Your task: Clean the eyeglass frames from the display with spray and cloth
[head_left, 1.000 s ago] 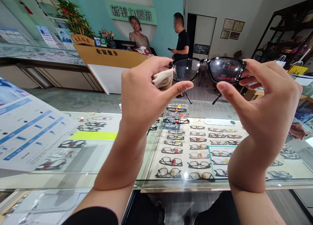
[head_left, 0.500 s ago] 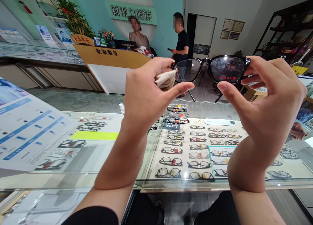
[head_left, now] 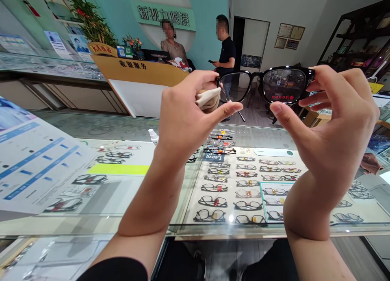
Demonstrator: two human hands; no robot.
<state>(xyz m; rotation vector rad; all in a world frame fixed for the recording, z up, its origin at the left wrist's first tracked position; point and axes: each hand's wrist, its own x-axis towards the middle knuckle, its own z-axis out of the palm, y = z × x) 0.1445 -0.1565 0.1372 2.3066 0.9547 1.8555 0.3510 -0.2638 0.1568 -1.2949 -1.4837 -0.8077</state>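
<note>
Black-framed eyeglasses (head_left: 256, 75) are raised above the glass counter, with red lettering on the lens at the right. My left hand (head_left: 189, 106) grips their left end and also has a beige cloth (head_left: 210, 100) bunched in its fingers. At the opposite end, my right hand (head_left: 338, 106) pinches the frame near the hinge, its thumb below the lens. The temples point away from me, partly hidden behind the lenses and fingers.
Under the glass display counter (head_left: 179, 210) lie rows of eyeglasses (head_left: 213, 201). A printed sheet (head_left: 33, 159) stands at left, and a white bottle top (head_left: 153, 135) shows behind my left wrist. Two people (head_left: 227, 49) are beyond, by the cashier desk (head_left: 137, 71). A brown cloth (head_left: 371, 164) lies at right.
The eyeglasses have tilted slightly, their right end rising a little. My left hand has shifted slightly right, uncovering more of the white bottle top. Both hands keep their hold.
</note>
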